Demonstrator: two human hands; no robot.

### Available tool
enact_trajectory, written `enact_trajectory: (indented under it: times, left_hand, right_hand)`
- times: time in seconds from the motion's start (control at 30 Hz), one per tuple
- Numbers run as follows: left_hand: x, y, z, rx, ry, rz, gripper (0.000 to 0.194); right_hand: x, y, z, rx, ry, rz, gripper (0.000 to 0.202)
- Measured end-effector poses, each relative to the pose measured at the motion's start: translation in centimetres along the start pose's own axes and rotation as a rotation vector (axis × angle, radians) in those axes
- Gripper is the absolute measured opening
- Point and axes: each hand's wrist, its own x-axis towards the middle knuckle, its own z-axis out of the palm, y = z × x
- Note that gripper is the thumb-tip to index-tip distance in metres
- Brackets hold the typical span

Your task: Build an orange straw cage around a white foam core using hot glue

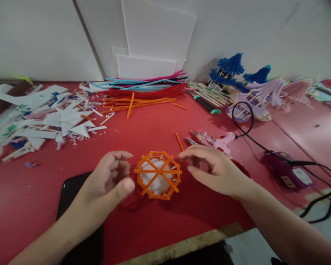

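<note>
An orange pipe-cleaner frame (157, 172) stands on the red table between my hands. Its rim is many-sided, three orange strips cross over its top, and short wooden pegs and a white base show inside. To its left is my left hand (110, 176), fingers curled and thumb apart, with nothing in it. My right hand (209, 167) hovers at the right side of the rim, thumb and fingers parted; I see nothing between them. A loose orange strip (179, 141) lies just beyond my right fingertips. Behind that hand rests a pink glue gun (215, 141), partly hidden.
White foam scraps (63, 119) cover the left side. Coloured pipe cleaners (143, 90) lie along the back, near a cutter (206, 105). Blue and lilac roofed models (230, 70) stand at back right. A black cord runs to a purple power strip (291, 171). A black phone-like slab (79, 221) lies under my left arm.
</note>
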Motion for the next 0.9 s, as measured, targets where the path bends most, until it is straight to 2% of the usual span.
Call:
enact_trajectory:
  times: [0.1,0.17,0.27,0.37,0.47,0.57,0.63,0.73,0.8,0.87,0.9]
  left_hand:
    - [-0.9,-0.9,0.5,0.102,-0.045,0.064,0.082]
    - [-1.3,-1.3,1.0,0.211,-0.031,0.085,0.086]
    - [-1.3,-1.1,1.7,0.263,0.030,0.079,0.075]
    - [-0.6,-0.6,1.6,0.237,0.171,0.103,0.058]
    - [0.1,-0.2,0.9,0.204,0.270,0.117,0.046]
    - [0.1,-0.2,0.4,0.212,0.250,0.146,0.037]
    - [-0.3,-0.3,0.3,0.270,0.218,0.212,0.032]
    - [-1.0,-0.3,0.6,0.437,0.149,0.399,0.024]
    - [-1.3,-0.2,0.8,0.560,0.124,0.536,0.020]
    - [-1.3,-0.2,1.1,0.644,0.120,0.621,0.013]
    - [-1.2,-0.2,1.1,0.667,0.116,0.642,0.009]
  right_hand:
    - [0.1,0.1,0.4,-0.089,-0.054,-0.076,0.024]
    - [0.2,0.2,0.7,-0.105,-0.068,-0.101,0.018]
    - [0.2,0.3,1.0,-0.124,-0.058,-0.096,0.014]
    - [0.1,0.0,1.2,-0.129,-0.101,-0.110,0.014]
    - [-0.1,-0.6,1.1,-0.095,-0.293,-0.157,0.017]
    - [-0.3,-1.1,0.5,0.006,-0.436,-0.143,0.025]
    - [-0.3,-1.1,0.0,0.118,-0.388,-0.106,0.022]
    - [-0.2,-0.6,-0.1,0.201,-0.120,0.026,0.031]
    - [-0.1,-0.2,0.3,0.165,0.058,0.115,0.026]
    - [0.0,0.1,0.8,0.115,0.114,0.143,0.019]
    - [0.0,0.2,1.0,0.095,0.102,0.126,0.023]
